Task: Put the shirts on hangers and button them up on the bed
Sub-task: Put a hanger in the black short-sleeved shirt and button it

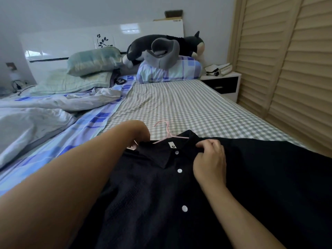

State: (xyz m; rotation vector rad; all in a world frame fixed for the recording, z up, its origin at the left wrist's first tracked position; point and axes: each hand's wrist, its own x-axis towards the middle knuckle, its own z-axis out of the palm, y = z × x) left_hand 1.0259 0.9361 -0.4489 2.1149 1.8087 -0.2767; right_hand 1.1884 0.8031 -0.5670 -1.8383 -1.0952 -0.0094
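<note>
A black shirt (152,194) with white buttons lies flat on the checked bed sheet (188,105), collar pointing away from me. A pink hanger (168,131) sits inside it, its hook sticking out past the collar. My right hand (210,159) pinches the right side of the collar. My left hand (138,135) reaches over to the collar's left side; its fingers curl down onto the fabric, mostly hidden behind the wrist. The placket below the collar shows three white buttons in a row.
A crumpled blue and white quilt (45,114) fills the bed's left half. Pillows (93,60), a plush cat (161,45) and a grey neck cushion lie by the headboard. A nightstand (222,81) and louvred wardrobe doors (287,69) stand on the right.
</note>
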